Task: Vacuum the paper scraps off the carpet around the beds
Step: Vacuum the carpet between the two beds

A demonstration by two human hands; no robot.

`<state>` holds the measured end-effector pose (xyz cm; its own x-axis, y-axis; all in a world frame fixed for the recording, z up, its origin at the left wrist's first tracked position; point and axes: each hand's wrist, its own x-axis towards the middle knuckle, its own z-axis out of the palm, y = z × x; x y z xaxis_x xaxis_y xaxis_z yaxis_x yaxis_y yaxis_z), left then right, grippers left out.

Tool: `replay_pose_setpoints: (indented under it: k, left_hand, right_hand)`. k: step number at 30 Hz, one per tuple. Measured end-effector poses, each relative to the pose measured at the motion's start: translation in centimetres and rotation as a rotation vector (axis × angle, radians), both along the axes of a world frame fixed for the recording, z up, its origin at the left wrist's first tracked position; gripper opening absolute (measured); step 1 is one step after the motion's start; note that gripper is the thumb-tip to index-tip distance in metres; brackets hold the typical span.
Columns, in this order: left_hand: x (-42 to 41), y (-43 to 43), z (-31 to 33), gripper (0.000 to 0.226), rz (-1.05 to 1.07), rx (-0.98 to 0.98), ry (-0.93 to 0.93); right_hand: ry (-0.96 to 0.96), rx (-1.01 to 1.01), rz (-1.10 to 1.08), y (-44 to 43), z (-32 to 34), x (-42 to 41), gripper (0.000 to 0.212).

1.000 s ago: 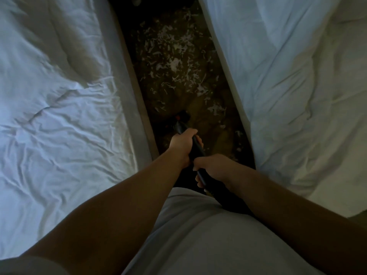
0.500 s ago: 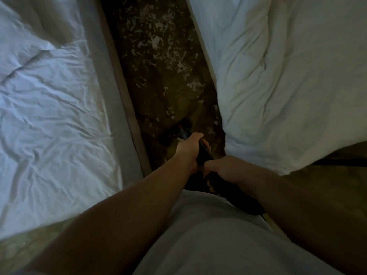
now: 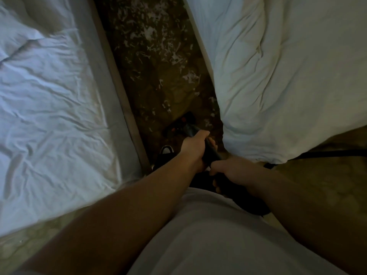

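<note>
Both my hands hold a black vacuum wand (image 3: 211, 153) that points down into the dark aisle between two beds. My left hand (image 3: 195, 146) grips the wand higher up, nearer the floor end. My right hand (image 3: 226, 168) grips it lower, close to my body. The vacuum head (image 3: 183, 124), black with small red marks, rests on the brown patterned carpet (image 3: 174, 90). White paper scraps (image 3: 158, 36) lie thickly on the carpet beyond the head, with a few sparse ones near it.
A bed with rumpled white sheets (image 3: 49, 106) flanks the aisle on the left, its wooden frame edge (image 3: 121, 92) along the carpet. A white duvet (image 3: 278, 76) overhangs on the right. A black hose (image 3: 327, 153) trails right. My foot in a sandal (image 3: 165, 150) stands by the left frame.
I have stepped back out of the aisle: the bed ends and carpet at the sides have come into view. The vacuum head drew back with me, away from the thick scraps.
</note>
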<state>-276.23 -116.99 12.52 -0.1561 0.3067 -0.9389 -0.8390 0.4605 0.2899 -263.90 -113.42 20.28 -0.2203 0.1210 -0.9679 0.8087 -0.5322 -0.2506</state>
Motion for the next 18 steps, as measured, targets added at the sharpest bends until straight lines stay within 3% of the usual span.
replay_pose_setpoints:
  k: [3,6,10,18]
  left_hand:
    - [-3.3,0.1,-0.4,0.037,0.019,-0.008,0.0]
    - [-7.8,0.5,-0.7,0.025,0.014,-0.002,-0.004]
    - [-14.7,2.0,-1.2,0.025,-0.014,-0.016,0.01]
    - [-28.6,4.6,-1.2,0.011,0.01,-0.029,0.074]
  right_hand:
    - [-0.003,0.024,0.025,-0.1,-0.4,-3.2,0.033]
    - [-0.009,0.048,0.027,0.2,-0.8,-7.7,0.043]
    - [0.021,0.037,-0.02,1.2,-1.3,-14.3,0.019]
    - [0.115,0.056,-0.058,3.1,-2.3,-27.9,0.016]
